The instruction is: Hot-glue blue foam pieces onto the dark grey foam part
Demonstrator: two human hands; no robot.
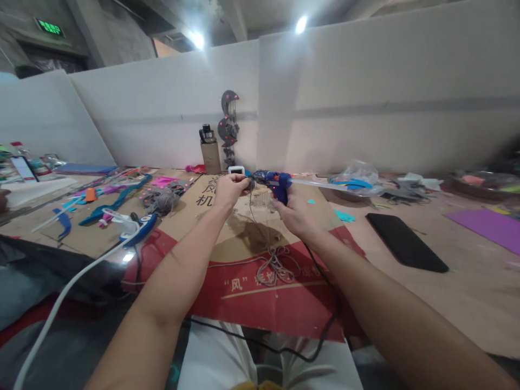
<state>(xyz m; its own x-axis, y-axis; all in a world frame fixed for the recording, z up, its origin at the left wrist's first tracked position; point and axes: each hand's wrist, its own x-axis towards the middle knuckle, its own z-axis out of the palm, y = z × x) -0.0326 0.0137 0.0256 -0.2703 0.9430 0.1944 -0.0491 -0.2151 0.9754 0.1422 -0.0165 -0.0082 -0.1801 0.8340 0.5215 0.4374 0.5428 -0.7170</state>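
Note:
My right hand (296,212) is closed around the handle of a blue glue gun (276,183), whose nozzle points left and whose clear glue stick (320,186) juts out to the right. My left hand (228,190) pinches something small and grey at the nozzle tip; thin grey strings (273,262) hang from there down onto the cardboard sheet (227,281). The gun's black cord (320,336) trails back toward my lap.
A black phone (406,242) lies right of the cardboard. A bottle (210,150) and a grey hanging craft (228,127) stand against the white wall. Foam shapes, scissors and a second blue glue gun (140,227) with a white cable clutter the left. A purple sheet (489,225) is far right.

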